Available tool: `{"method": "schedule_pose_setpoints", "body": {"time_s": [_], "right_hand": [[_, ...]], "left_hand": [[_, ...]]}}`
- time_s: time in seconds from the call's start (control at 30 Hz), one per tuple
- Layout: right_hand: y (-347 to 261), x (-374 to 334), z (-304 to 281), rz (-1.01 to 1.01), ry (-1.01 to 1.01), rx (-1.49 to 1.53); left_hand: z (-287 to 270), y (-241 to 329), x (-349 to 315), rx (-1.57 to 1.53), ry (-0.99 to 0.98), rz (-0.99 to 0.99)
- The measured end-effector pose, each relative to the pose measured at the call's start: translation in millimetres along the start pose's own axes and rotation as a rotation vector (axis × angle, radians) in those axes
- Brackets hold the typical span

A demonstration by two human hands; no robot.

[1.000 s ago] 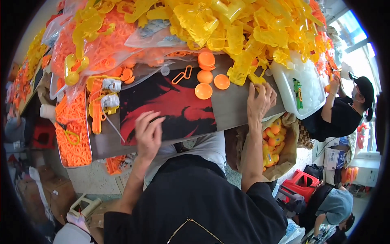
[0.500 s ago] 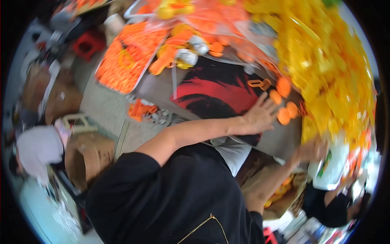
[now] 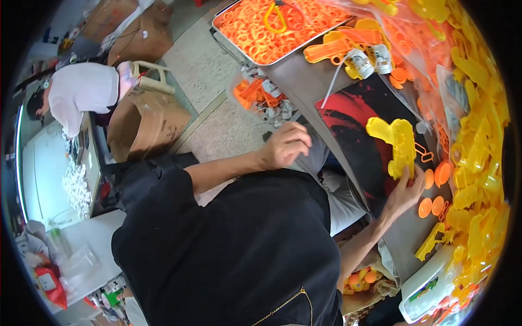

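Observation:
My right hand [image 3: 405,193] pinches the barrel end of a yellow plastic toy gun shell [image 3: 399,142] above the dark mat. The shell's handle points left, away from my fingers. My left hand [image 3: 286,145] hangs over my lap, off the table's edge, its fingers loosely curled; the inside of that hand is hidden. Beneath the shell lies a black and red mat [image 3: 353,117]. Beside my right hand are several orange discs [image 3: 437,205] and an orange frame-shaped piece [image 3: 424,154].
A metal tray [image 3: 265,63] full of small orange rings stands at the far edge. Orange toy gun pieces [image 3: 326,50] and white rolls [image 3: 360,62] lie near it. Yellow plastic parts [image 3: 473,163] heap up at right, by a white container [image 3: 424,288]. A person in white [image 3: 81,92] bends at left.
The view has swung. My left hand has drawn back from beside the discs to over my lap, its fingers now curled. My right hand has come from the yellow heap with a toy gun shell.

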State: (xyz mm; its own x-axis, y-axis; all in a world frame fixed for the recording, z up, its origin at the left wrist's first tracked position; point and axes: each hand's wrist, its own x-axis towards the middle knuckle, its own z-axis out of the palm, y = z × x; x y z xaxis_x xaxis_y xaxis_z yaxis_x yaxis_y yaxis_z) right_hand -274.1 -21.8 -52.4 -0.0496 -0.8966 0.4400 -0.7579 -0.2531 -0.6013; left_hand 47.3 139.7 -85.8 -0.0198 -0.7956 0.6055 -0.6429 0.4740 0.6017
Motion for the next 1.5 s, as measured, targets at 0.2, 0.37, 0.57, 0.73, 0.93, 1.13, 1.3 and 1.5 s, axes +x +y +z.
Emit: {"method": "schedule_pose_setpoints", "body": {"time_s": [0.2, 0.37, 0.57, 0.73, 0.93, 1.13, 1.3, 1.5], "right_hand": [[-27, -5, 20, -0.129, 0.182, -0.119], [-24, -9, 13, -0.131, 0.182, -0.062], [-30, -12, 13, -0.061, 0.153, -0.033], [-34, -11, 11, -0.151, 0.222, -0.03], [-137, -37, 20, -0.264, -0.055, 0.314], [-185, -64, 49, -0.245, -0.648, 0.569], [-173, -72, 45, -0.141, -0.481, 0.628], [-153, -59, 25, 0.115, -0.338, 0.987]], "left_hand": [[-50, -107, -92, 0.497, 0.121, -0.505], [-51, -175, -52, 0.853, -0.243, -0.423], [-71, -238, -38, 0.731, -0.487, -0.398], [-130, -166, -23, 0.383, -0.402, -0.618], [-144, -62, -24, -0.844, 0.056, -0.898], [-106, -17, 22, -1.223, -0.134, -0.694], [-70, -3, 57, -1.22, -0.345, -0.652], [-47, 27, 97, -0.939, -0.583, -0.501]]}}
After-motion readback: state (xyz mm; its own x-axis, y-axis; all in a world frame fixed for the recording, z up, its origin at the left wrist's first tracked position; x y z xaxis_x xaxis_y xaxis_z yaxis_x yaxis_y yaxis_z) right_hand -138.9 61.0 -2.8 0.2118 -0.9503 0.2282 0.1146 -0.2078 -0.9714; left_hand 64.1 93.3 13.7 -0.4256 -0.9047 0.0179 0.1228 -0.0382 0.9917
